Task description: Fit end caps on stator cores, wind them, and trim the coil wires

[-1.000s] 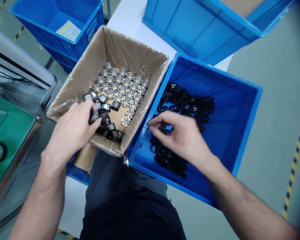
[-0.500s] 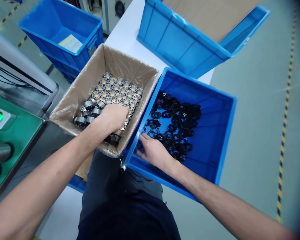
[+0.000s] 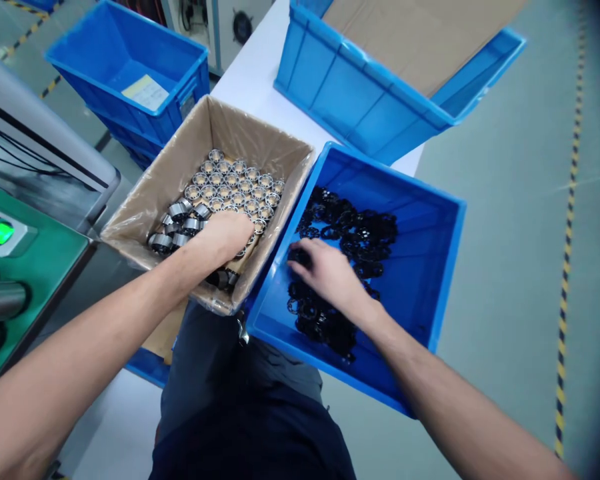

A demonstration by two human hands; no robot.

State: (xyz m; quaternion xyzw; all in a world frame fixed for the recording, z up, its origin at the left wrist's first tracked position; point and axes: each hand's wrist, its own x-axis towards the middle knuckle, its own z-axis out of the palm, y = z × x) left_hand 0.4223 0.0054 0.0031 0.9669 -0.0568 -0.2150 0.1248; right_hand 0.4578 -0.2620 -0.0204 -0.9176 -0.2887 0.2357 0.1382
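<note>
My left hand (image 3: 231, 233) reaches into a plastic-lined cardboard box (image 3: 145, 193), its fingers curled down at the upright metal rings (image 3: 230, 180) standing in rows. Its fingertips are hidden, so what they grip cannot be seen. Beside the left hand, darker metal cylinders (image 3: 180, 223) lie jumbled in the box. Inside the blue bin (image 3: 415, 280), my right hand (image 3: 327, 270) has thumb and fingers closed around a black ring part (image 3: 300, 257). Loose black ring parts (image 3: 367, 233) lie beyond that hand, and more are heaped on its near side.
A larger blue crate (image 3: 350, 87) holding cardboard stands behind on the white table (image 3: 240, 63). Stacked blue bins (image 3: 130, 67) stand at the far left. A green machine (image 3: 45, 267) with a lit green button is on the left. Striped tape (image 3: 567, 267) marks the floor at right.
My right hand has moved away from the bin's near left corner, farther into the bin. Black rings now lie heaped on its near side. My left hand stays at the metal rings.
</note>
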